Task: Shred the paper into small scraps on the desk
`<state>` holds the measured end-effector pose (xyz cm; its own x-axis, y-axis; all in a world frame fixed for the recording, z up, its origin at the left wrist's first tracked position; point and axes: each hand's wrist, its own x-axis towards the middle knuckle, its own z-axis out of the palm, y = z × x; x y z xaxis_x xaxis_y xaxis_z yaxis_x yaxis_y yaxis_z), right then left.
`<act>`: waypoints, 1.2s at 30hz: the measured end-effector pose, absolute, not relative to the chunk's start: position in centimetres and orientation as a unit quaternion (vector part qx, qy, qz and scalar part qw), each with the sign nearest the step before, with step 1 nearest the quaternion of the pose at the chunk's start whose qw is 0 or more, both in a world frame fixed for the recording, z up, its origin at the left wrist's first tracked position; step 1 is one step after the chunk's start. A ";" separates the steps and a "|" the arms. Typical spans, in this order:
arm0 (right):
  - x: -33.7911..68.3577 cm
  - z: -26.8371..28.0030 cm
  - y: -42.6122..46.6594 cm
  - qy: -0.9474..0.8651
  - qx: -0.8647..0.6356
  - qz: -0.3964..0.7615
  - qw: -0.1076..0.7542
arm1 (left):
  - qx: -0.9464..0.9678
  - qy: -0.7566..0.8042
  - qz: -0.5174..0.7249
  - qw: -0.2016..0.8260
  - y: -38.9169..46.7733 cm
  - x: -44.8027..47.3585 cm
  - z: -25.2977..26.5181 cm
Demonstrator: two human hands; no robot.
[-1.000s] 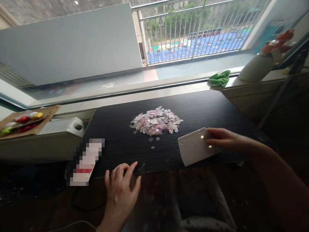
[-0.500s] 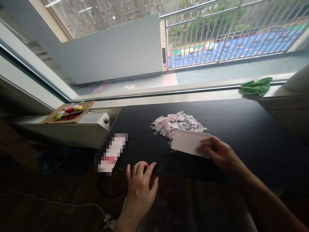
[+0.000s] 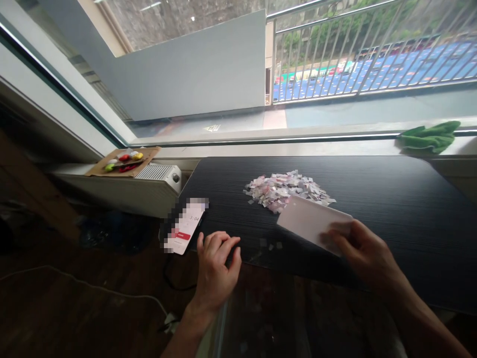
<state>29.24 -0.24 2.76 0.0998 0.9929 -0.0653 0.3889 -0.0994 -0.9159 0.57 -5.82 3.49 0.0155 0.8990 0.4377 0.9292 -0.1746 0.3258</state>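
Note:
In my right hand [image 3: 367, 251] is a pale flat rectangular card [image 3: 307, 221] with rounded corners and what looks like a small hole near one corner. It is pinched at its right end and slants across the near side of a heap of small paper scraps [image 3: 278, 189], hiding part of it. A few loose scraps [image 3: 271, 245] lie nearer the table edge. My left hand [image 3: 218, 266] is over the table's front edge, holding nothing, fingers bent and thumb apart from them. Close to its left lies a phone [image 3: 188, 226] with a lit screen, partly pixelated.
The dark table [image 3: 391, 199] stands against a window sill [image 3: 261, 150]. A green cloth [image 3: 430, 136] lies on the sill at right. At left, a radiator [image 3: 160, 174] bears cardboard [image 3: 99, 166] with small colourful objects. A white cable [image 3: 93, 286] runs along the floor.
The view has shifted, so the table sits further right. My left hand has moved a little closer to the phone. The card has tilted, and loose scraps now show in front of it.

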 end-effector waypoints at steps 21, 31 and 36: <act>29.6 1.7 -2.2 -0.582 -0.640 0.414 0.282 | -0.679 -0.671 -0.299 0.020 -0.6 0.2 1.8; 29.4 2.4 -1.9 -0.594 -0.601 0.487 0.221 | -0.679 -0.667 -0.305 0.021 -0.6 0.2 1.8; 30.2 2.4 -2.1 -0.614 -0.586 0.475 0.232 | -0.680 -0.665 -0.307 0.023 -0.5 0.2 1.6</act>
